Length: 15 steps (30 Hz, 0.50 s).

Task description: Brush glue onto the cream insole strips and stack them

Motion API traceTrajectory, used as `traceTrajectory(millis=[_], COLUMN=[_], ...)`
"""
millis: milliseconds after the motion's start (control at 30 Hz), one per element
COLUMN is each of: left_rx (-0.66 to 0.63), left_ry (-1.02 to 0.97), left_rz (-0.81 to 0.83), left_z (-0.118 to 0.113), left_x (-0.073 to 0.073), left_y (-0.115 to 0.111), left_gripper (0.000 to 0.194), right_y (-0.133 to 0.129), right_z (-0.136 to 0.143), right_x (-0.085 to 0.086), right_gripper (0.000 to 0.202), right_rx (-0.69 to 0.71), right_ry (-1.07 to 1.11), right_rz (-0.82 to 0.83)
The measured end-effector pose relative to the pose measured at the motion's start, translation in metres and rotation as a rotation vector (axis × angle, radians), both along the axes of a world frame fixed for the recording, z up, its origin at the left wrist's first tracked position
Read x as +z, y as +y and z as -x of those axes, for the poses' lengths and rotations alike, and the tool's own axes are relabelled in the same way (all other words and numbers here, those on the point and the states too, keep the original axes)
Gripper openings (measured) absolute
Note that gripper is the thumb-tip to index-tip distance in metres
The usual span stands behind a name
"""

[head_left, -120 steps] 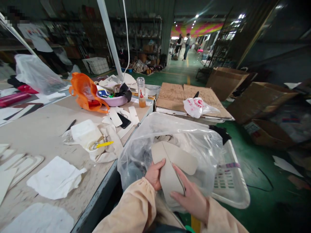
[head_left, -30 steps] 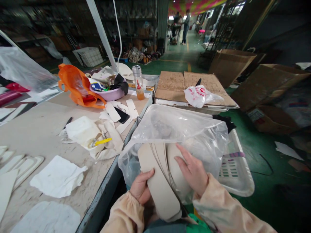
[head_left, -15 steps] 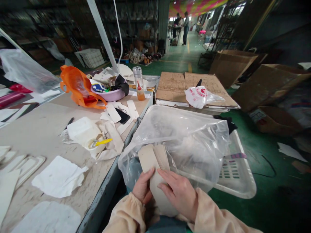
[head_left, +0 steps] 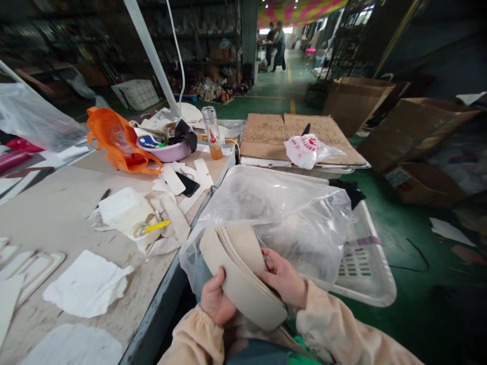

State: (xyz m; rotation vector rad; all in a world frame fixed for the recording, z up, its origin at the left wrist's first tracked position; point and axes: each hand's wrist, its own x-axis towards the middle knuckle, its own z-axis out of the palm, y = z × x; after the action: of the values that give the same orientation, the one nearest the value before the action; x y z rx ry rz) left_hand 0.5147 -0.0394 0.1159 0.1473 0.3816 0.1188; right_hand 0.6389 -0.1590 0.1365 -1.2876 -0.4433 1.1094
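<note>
Several beige insole-shaped pieces (head_left: 243, 284) are stacked and fanned apart between my hands, above my lap. My left hand (head_left: 217, 299) grips the left side of the stack, thumb on top and fingers underneath. On the other side, my right hand (head_left: 282, 276) is closed around the right edge of the pieces, its fingertips partly hidden behind them. Just beyond lies a clear plastic bag (head_left: 297, 218), spread over a white plastic basket (head_left: 384, 284). The far ends of the pieces reach against the bag's near edge.
To the left is a worktable (head_left: 76, 203) with white scraps, a yellow-handled brush (head_left: 158, 226), a phone (head_left: 188, 184), an orange bag (head_left: 114, 142) and a bottle (head_left: 213, 133). Flattened cardboard (head_left: 262, 137) lies beyond the basket. Cartons (head_left: 414, 132) stand on the right. Two people (head_left: 279, 48) are far back.
The stack has turned and fanned wider, its near end swinging right. My right hand has moved from the top of the pieces to their right edge. The view has shifted slightly.
</note>
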Motion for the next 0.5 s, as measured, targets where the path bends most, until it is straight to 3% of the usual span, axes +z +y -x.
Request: traceTrajectory(millis=[67,167,267,400,500], left_rx=[0.041,0.104,0.058,-0.165,-0.193], left_ry=[-0.054,-0.130,-0.121,0.001,0.124], left_rz=[0.020,0.038,0.050,0.072,0.011], left_z=[0.000,-0.001,0.000,0.005,0.012], left_x=[0.000,0.000,0.002,0.006,0.002], left_y=[0.002,0.006,0.010,0.013,0.017], left_gripper=[0.030,0.031,0.036,0.044,0.040], right_y=[0.000,-0.006,-0.016,-0.028,-0.033], right_z=[-0.002,-0.008,-0.013,-0.025,-0.036], right_x=[-0.001,0.006,0.021,0.042,0.047], right_gripper=[0.047,0.030,0.014,0.026,0.022], right_rx=[0.007,-0.081,-0.151,-0.118,-0.053], right_ry=[-0.145,-0.543,-0.946,-1.184,-1.287], right_rz=[-0.031,0.003,0.009,-0.298,-0.457])
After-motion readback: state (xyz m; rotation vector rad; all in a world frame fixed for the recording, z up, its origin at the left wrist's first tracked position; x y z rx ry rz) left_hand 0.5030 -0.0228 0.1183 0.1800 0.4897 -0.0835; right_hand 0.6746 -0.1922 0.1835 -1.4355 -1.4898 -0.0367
